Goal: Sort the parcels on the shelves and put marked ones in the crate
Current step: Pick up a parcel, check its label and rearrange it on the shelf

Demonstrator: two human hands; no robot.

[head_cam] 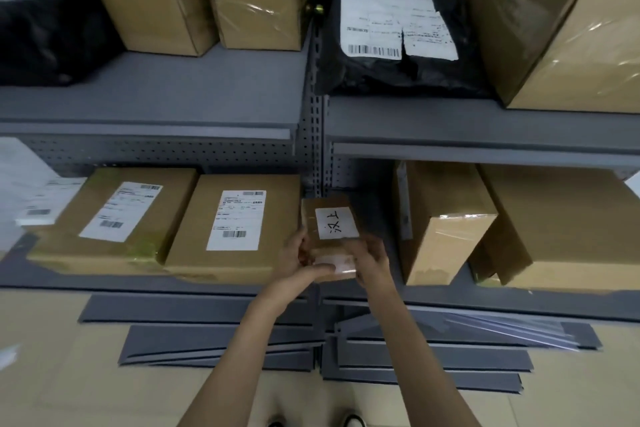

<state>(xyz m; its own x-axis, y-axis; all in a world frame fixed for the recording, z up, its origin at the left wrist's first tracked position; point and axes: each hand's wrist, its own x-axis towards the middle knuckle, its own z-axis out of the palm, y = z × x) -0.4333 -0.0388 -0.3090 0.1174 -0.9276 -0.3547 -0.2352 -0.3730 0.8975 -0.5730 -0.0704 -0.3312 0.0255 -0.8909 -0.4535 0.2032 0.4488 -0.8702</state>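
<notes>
Leftmost on the lower shelf (104,282) lies a white parcel (20,184), partly cut off by the frame edge. Next to it sit two flat cardboard boxes, the first labelled box (114,218) touching the second labelled box (235,225), each with a printed label on top. Just right of these, in front of the perforated upright (313,135), both hands hold a small cardboard parcel (329,218) that bears a white slip with handwritten marks. The left hand (298,253) grips its left edge, fingers curled round it and thumb across the near end; the right hand (372,262) grips the right near corner, fingers wrapped beneath. Further right stand an upright taped box (440,218) and a large carton (561,229). Above, the upper shelf (207,94) carries two brown boxes, a black mailer bag (398,31) with a torn label, and a big carton (554,28).
</notes>
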